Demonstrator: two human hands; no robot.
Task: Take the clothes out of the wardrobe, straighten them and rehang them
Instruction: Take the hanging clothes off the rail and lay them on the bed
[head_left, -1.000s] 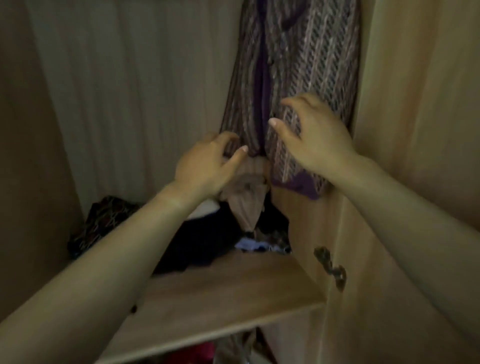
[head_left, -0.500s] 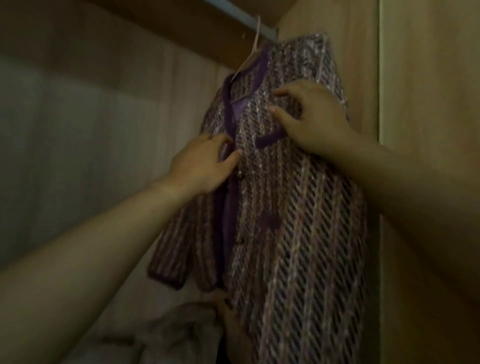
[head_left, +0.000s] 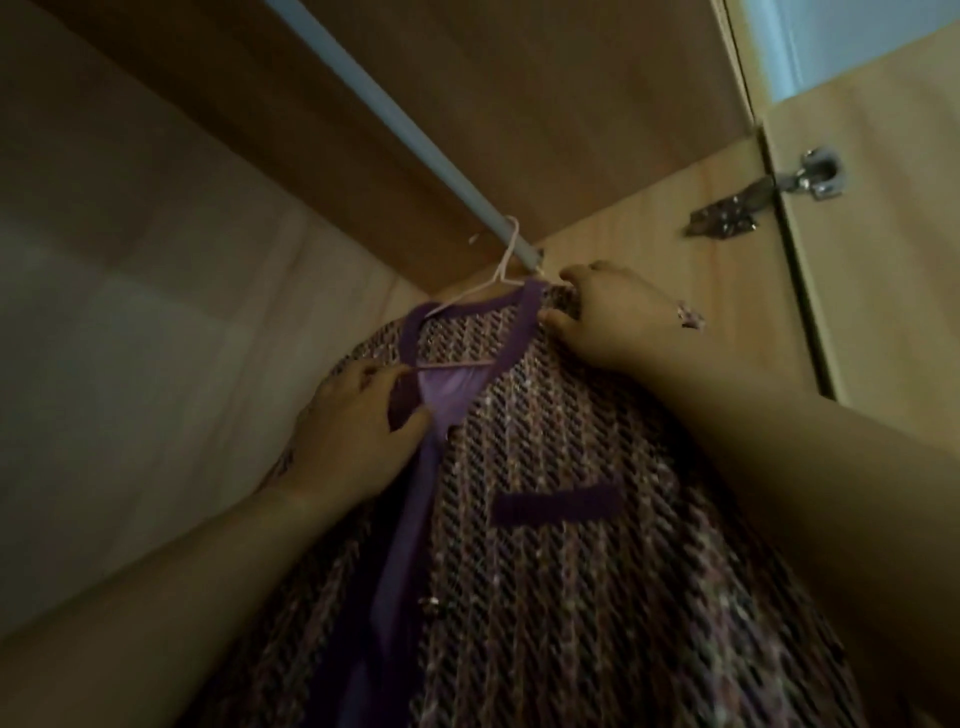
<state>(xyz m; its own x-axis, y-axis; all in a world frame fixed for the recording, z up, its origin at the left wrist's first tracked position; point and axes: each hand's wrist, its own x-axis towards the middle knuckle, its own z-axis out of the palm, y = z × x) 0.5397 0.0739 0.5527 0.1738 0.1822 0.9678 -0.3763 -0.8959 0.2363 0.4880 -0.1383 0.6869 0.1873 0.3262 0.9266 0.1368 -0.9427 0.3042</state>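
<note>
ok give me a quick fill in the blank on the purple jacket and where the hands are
1. The purple tweed jacket hangs on a thin white wire hanger hooked over the pale grey ____.
2. The right hand grips the jacket at its ____.
3. The left hand holds the front edge beside the lilac ____.
4. The dark purple pocket trim lies below the ____ hand.

Missing words: rail; shoulder; lining; right

Nothing here can be read: no lettering, label, brand mark or number shows anywhere. The purple tweed jacket carries no visible tag at its collar or on its pocket trim, and the wardrobe's wooden panels and metal hinge are bare of print as far as the dim, blurred view lets me tell.
</note>
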